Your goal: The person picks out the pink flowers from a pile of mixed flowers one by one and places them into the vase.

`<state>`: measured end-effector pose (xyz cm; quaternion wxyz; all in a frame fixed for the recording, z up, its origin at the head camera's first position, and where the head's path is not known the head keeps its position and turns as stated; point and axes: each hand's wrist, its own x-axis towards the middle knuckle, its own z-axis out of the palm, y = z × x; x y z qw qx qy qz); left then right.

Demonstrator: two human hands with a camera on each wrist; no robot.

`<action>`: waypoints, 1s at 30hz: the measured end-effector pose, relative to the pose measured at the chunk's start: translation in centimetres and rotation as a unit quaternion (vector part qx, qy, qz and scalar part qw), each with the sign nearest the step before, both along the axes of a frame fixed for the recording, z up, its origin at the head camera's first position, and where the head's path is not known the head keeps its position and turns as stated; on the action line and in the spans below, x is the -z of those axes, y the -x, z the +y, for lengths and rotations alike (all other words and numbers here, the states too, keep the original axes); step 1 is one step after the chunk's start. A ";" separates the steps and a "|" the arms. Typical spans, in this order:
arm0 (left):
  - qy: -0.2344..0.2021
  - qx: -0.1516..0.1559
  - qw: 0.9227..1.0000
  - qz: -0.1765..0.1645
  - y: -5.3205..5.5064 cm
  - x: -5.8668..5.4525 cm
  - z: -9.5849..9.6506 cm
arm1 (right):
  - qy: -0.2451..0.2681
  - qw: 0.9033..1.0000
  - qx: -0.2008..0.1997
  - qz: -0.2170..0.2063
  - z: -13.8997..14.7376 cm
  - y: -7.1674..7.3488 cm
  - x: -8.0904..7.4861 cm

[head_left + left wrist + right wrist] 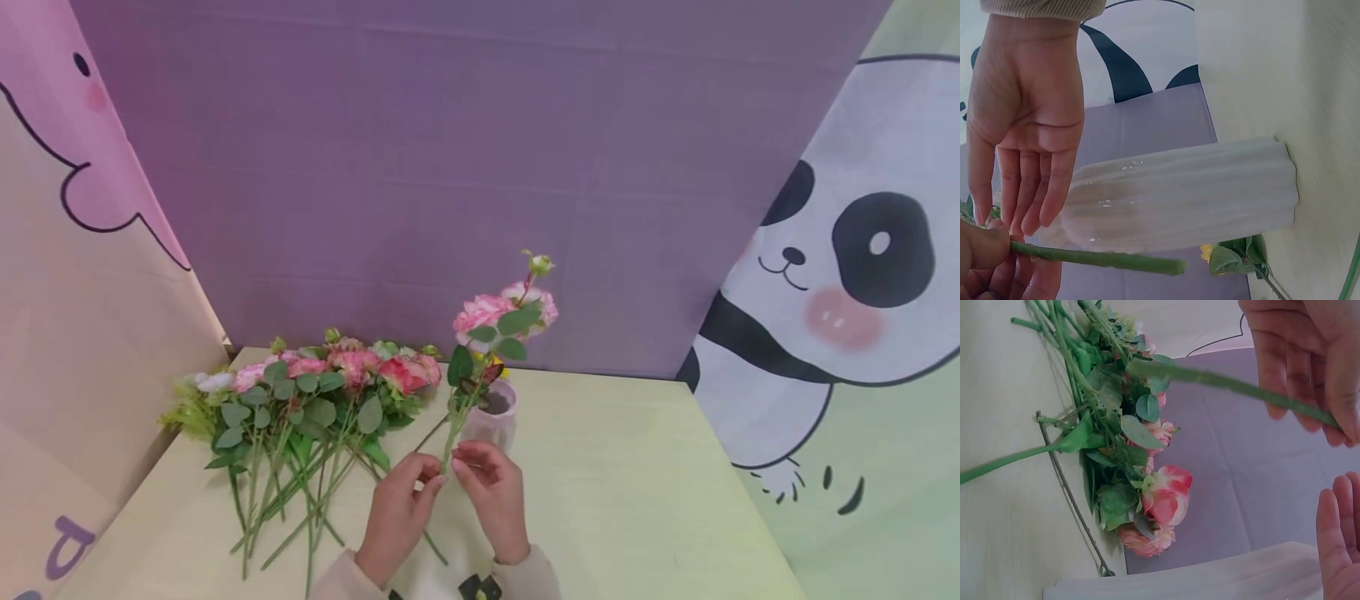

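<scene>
My left hand (397, 512) pinches the green stem of a pink peony spray (482, 313) between thumb and fingers, above the near part of the table. The spray leans up and right, with a small bud (540, 265) at its top. In the left wrist view the cut end of the stem (1110, 258) juts out past the thumb. My right hand (497, 500) is close beside the stem, its fingers extended and not wrapped round it. Just beyond both hands stands a pale, ribbed vase (491, 432), partly hidden by the stem and right hand.
On the left of the table (637, 483) lies a heap of artificial flowers (322, 392) with crossing green stems reaching toward me. A yellow flower (504, 367) shows behind the vase. A purple backdrop (450, 167) rises at the table's far edge, with printed panels on both sides.
</scene>
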<state>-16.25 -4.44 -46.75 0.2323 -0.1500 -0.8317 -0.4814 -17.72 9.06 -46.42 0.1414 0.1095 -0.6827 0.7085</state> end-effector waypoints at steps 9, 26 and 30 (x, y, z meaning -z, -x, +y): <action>-0.010 -0.002 1.000 0.002 -0.1 -0.2 0.9 | -0.007 1.000 0.018 -0.001 0.1 -0.2 -0.5; 0.001 0.005 1.000 0.014 0.2 0.5 1.5 | 0.005 0.999 0.042 0.007 0.1 -0.4 -1.0; -0.004 0.015 1.000 0.010 0.2 0.4 1.6 | 0.008 0.999 0.044 0.002 0.2 -0.4 -1.2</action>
